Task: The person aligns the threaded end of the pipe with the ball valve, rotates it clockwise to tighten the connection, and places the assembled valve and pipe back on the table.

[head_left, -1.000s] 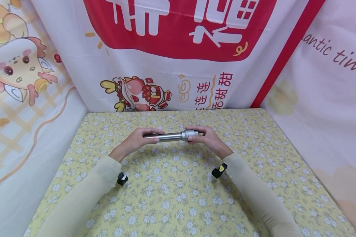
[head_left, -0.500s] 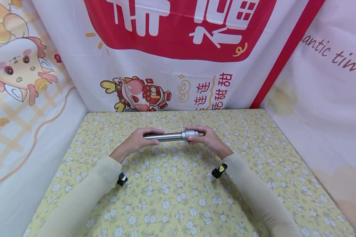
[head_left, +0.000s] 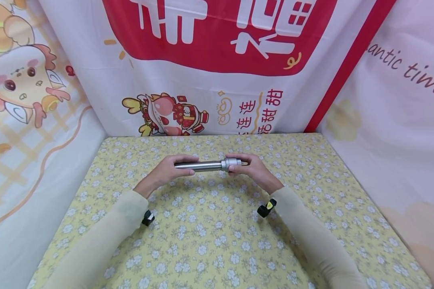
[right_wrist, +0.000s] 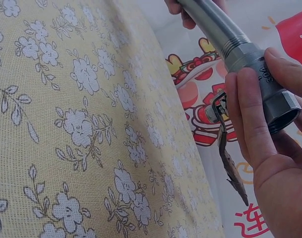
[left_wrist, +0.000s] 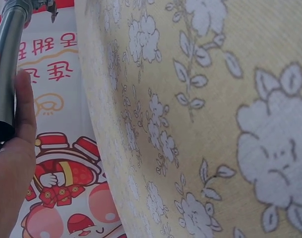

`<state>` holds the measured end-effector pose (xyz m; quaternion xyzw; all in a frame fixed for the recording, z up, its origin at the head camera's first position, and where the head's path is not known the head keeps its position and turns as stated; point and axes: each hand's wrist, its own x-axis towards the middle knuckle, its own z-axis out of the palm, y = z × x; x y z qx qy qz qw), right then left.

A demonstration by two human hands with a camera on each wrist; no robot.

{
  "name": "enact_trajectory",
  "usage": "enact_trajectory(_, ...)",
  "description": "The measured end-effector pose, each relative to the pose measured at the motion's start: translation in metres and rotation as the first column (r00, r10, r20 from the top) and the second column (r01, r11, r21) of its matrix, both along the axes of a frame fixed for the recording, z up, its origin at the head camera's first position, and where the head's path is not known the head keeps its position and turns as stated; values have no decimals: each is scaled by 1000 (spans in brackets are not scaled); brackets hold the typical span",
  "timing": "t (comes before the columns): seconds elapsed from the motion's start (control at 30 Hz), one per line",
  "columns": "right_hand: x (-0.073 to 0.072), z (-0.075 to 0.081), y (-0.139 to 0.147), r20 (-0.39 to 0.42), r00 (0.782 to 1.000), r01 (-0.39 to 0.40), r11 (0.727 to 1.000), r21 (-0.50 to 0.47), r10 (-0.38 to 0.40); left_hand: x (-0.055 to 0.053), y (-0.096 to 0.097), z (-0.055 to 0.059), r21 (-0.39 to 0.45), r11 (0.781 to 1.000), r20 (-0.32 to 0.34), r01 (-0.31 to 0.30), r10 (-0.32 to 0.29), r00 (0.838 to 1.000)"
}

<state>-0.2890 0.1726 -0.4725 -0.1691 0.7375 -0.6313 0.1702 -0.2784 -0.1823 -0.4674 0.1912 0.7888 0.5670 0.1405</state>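
Behind everything I see a printed banner (head_left: 217, 82), and in front of it the flower-patterned bench (head_left: 202, 249). Two cream sleeves (head_left: 105, 237) reach forward and angle inward, a small black camera (head_left: 148, 217) at each wrist. My left-hand grip (head_left: 168, 170) turns inward, thumb on the near side and fingers on the far side, grasping the left end of a metal pipe (head_left: 202, 166). My right-hand grip (head_left: 256, 170) mirrors it, clasping the valve (head_left: 232, 163) joined to the pipe's right end. I have both held nearly level above the bench, between the two grips. The right wrist view shows me the valve's open end, dark inside, and its thin lever (right_wrist: 225, 158) beside the fingers.
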Motion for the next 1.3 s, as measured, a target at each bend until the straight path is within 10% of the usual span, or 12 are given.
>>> enact_trajectory(1.3, -1, -1, 0, 6, 1000, 7, 1000, 1, -7, 3, -1, -2, 23, 999, -25, 50, -49, 998)
